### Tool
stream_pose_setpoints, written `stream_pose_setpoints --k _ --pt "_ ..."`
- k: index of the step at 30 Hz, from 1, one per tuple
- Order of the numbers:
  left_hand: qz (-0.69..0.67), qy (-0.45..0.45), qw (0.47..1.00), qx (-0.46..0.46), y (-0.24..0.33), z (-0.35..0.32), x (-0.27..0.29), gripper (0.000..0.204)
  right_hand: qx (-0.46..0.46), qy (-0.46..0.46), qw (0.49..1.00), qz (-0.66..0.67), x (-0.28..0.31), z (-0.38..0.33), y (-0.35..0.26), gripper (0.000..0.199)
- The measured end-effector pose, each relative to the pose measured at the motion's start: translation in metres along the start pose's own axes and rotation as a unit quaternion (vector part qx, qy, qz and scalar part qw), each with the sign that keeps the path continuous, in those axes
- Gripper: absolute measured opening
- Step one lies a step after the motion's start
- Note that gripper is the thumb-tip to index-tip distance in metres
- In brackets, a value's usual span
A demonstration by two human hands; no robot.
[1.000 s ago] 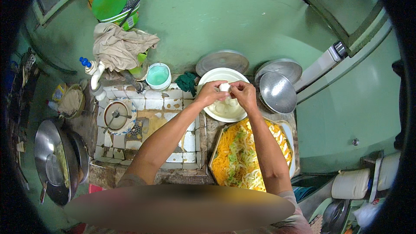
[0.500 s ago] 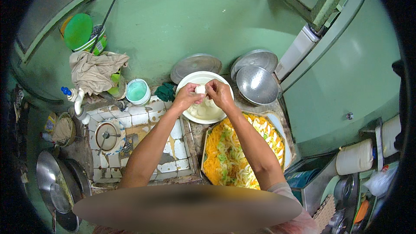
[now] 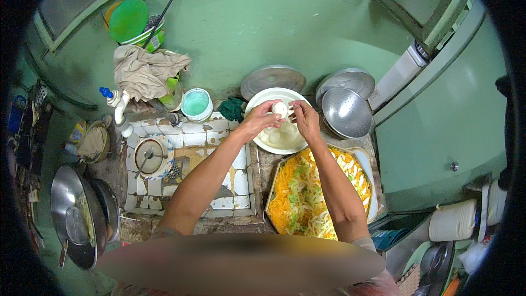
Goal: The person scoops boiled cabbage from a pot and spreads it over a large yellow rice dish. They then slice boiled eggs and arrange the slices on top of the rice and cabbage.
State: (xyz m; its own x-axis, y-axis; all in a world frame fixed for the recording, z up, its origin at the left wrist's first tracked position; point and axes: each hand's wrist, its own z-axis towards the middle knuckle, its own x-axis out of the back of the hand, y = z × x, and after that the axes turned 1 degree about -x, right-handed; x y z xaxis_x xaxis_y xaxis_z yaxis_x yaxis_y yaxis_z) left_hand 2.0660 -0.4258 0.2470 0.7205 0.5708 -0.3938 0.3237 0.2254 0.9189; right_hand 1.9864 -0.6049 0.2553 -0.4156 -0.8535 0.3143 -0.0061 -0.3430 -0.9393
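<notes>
My left hand (image 3: 262, 119) holds a smooth white egg (image 3: 279, 109) up in its fingers, over a white bowl (image 3: 256, 98). Close to the egg's right side is my right hand (image 3: 307, 123), its fingers bent and a little apart, with nothing visible in them. Below both hands, the bowl contains cloudy pale liquid and several whitish rounded pieces (image 3: 285, 129), partly hidden by the hands. Under my right forearm sits a many-sided tray (image 3: 267, 208) heaped with shredded orange, green and white vegetables (image 3: 298, 192).
Left of the bowl lies a tiled sink (image 3: 222, 203) with a tap (image 3: 120, 107) and a patterned dish (image 3: 150, 156). A small bucket (image 3: 196, 104) and dark green cloth (image 3: 232, 108) stand behind. A metal colander (image 3: 347, 112) and round lids (image 3: 274, 81) lean at the wall.
The view has shifted, so the whole scene sits further right. My right fingers have come slightly away from the egg, which stays in my left hand.
</notes>
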Motion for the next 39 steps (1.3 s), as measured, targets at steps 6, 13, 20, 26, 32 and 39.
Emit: stream_pose_setpoints --k 6,13,20,26,32,39 --pt "0.064 0.074 0.995 -0.034 -0.009 0.01 0.001 0.046 -0.013 -0.034 0.998 0.048 -0.008 0.003 -0.01 0.023" --pt "0.055 0.095 0.994 -0.019 -0.014 0.008 0.002 0.047 0.004 -0.023 0.999 0.023 -0.009 0.011 0.0 0.02" --pt "-0.045 0.015 0.999 -0.001 -0.008 0.003 0.0 0.066 0.032 -0.008 0.999 0.037 -0.008 0.009 -0.002 0.022" --pt "-0.017 0.051 0.998 -0.021 -0.012 0.012 0.0 0.067 0.01 -0.058 0.994 0.093 -0.01 0.009 -0.01 0.022" --pt "0.009 0.071 0.997 -0.009 -0.011 0.006 -0.002 0.068 -0.003 -0.05 0.998 0.047 -0.011 0.014 -0.005 0.022" --pt "-0.034 0.091 0.995 0.016 -0.008 0.004 0.003 0.056 0.012 -0.025 0.998 0.063 -0.014 0.012 0.001 0.025"
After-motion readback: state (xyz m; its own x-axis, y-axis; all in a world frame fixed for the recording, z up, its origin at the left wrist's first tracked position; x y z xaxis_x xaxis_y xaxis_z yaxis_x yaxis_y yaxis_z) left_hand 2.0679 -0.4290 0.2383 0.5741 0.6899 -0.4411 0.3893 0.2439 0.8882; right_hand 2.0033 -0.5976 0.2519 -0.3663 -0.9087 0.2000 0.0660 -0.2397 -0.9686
